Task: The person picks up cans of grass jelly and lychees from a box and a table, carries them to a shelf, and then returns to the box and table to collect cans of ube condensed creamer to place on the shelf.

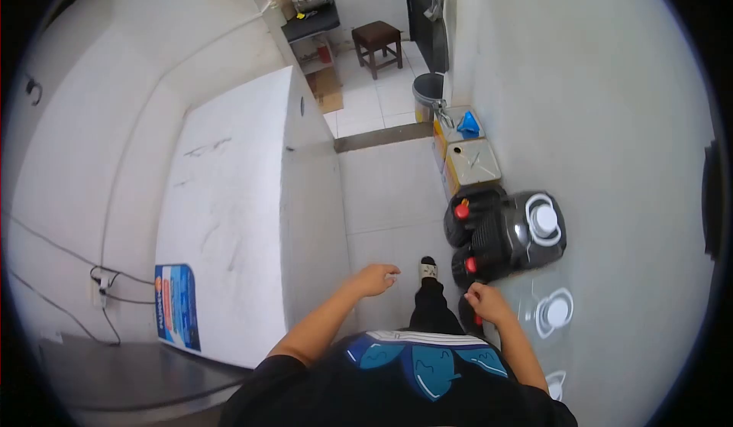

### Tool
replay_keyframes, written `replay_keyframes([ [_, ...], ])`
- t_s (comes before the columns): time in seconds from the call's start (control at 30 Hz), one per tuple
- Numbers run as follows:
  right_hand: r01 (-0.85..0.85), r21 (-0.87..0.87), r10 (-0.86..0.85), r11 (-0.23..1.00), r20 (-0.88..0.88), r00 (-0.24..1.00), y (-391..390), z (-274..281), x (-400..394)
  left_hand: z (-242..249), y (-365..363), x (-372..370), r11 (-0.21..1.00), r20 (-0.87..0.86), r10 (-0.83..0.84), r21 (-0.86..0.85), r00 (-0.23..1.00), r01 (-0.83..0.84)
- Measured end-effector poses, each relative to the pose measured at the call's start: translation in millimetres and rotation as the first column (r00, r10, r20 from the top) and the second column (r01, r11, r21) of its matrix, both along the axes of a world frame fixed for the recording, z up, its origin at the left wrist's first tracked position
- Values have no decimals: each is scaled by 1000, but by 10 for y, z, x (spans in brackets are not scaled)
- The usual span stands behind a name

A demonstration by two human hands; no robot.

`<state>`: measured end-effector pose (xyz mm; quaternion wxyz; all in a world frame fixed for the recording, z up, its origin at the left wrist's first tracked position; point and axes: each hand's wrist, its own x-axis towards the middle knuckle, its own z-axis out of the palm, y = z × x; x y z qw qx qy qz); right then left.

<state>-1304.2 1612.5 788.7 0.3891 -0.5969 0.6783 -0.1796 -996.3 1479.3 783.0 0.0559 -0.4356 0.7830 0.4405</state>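
Observation:
My left hand hangs over the tiled floor beside the white chest freezer, fingers loosely apart with nothing in them. On the other side, my right hand has its fingers curled in and shows nothing held. Below and around it stand dark jugs with red caps, and to its right is a clear plastic jug with a white cap and handle. Between my hands, one foot in a patterned slipper is on the floor.
Along the right wall stand a large black jug, square tins with a blue funnel, and a bin. A raised threshold crosses the passage. Beyond are a brown stool and shelf. Cords hang left.

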Motion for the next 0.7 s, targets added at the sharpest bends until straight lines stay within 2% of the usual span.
replay_keyframes([
  [0.13,-147,23,147,989,1,989,-1147,-49,-210,-685,-621,-340,900,-205,-3,427,979,92],
  [0.17,-183,33,183,983,1,983,-1493,-12,-265,-727,-800,-419,855,-266,8,501,964,131],
  [0.2,-238,-16,238,971,-14,971,-1822,2,-319,-762,-1015,-432,814,-275,45,568,960,124],
  [0.27,-263,-6,263,965,-3,965,-2505,164,-379,-674,-1391,-465,703,-285,134,702,949,112],
  [0.3,-280,2,280,960,-1,960,-2867,250,-410,-581,-1634,-487,689,-355,137,705,925,168],
  [0.37,-333,-36,333,942,-27,943,-3543,323,-458,190,-2215,-619,665,-494,155,692,855,280],
  [0.4,-334,-36,333,942,-18,943,-3879,319,-481,338,-2464,-668,687,-505,174,677,845,263],
  [0.5,-304,-55,305,951,-1,952,-4872,279,-479,157,-3237,-685,678,-451,239,712,860,185],
  [0.6,-271,-113,269,956,-26,963,-5724,117,-427,-168,-4134,-689,743,-393,293,667,872,51],
  [0.7,-190,-65,191,980,-1,982,-6414,-56,-465,-223,-5245,-658,785,-421,324,620,847,8],
])
